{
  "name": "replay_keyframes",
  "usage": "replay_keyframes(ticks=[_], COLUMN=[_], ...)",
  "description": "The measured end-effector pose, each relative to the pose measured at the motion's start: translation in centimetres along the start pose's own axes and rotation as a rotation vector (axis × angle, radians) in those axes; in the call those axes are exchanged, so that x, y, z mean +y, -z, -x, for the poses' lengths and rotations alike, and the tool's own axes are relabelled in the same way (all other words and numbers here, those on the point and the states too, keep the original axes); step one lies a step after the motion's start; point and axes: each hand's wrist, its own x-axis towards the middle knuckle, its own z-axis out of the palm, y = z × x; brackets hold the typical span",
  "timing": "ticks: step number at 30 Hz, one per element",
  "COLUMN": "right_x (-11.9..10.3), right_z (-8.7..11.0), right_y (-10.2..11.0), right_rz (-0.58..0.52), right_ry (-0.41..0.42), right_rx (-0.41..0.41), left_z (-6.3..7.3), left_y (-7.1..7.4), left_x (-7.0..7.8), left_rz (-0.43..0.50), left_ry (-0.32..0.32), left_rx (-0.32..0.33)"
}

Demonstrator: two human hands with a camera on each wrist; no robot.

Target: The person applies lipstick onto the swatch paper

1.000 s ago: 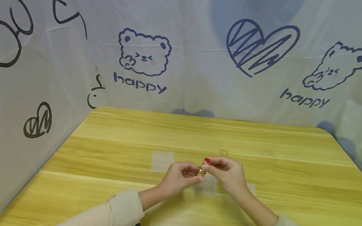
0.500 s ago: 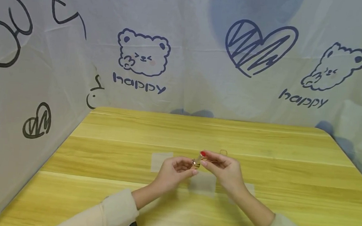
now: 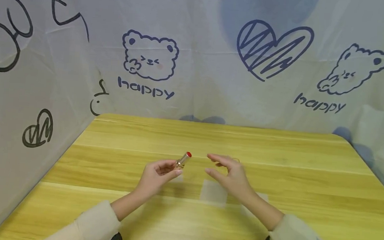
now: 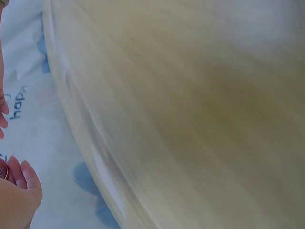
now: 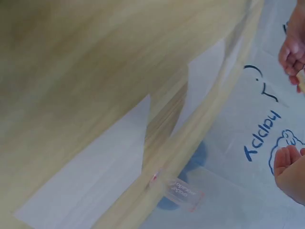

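My left hand (image 3: 153, 178) pinches a lipstick (image 3: 185, 159) between thumb and fingers, above the table. The lipstick has a shiny gold tube and a red tip, tilted up and to the right; its lower end is hidden in the fingers. In the left wrist view only part of the left hand (image 4: 19, 202) shows at the lower left edge. To the right, apart from the lipstick, my right hand (image 3: 232, 179) hovers with thumb and fingers spread and nothing between them. The right wrist view catches this right hand (image 5: 290, 174) at its right edge.
The wood-grain table (image 3: 128, 138) carries pale squares, one pale square (image 3: 214, 193) being below the right hand. A small clear piece with lettering (image 5: 183, 191) appears in the right wrist view. A drawn-on white cloth (image 3: 207, 80) hangs behind the table.
The right hand has let go of the lipstick and its fingers have spread. The left hand has moved left and slightly up with the lipstick, opening a gap between the hands.
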Motion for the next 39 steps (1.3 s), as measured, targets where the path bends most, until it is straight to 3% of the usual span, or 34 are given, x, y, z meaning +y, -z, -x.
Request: replay_keyframes(ticks=[4,9,16,26,39], right_x=[0.2,0.3,0.4,1.6,3.1], right_z=[-0.6,-1.4,-2.8,-3.7,-4.3], right_y=[-0.7,-2.0,-3.5,-5.8,-6.7], right_rz=[0.098,0.167,0.202,0.171,0.317], right_ry=[0.096,0.139,0.082,-0.042,-0.086], right_rx=[-0.042,-0.135,-0.277,-0.451,-0.597], left_z=[0.4,1.0,1.1,1.3,1.0], left_y=[1.3,2.9,4.2,5.6,5.5], left_x=[-0.3,-0.3,-0.3,0.0,0.1], left_rz=[-0.050,-0.144,-0.240,-0.271,-0.282], left_ry=[0.028,0.059,0.023,0.117,0.105], left_rx=[0.024,0.021,-0.006,0.076,0.092])
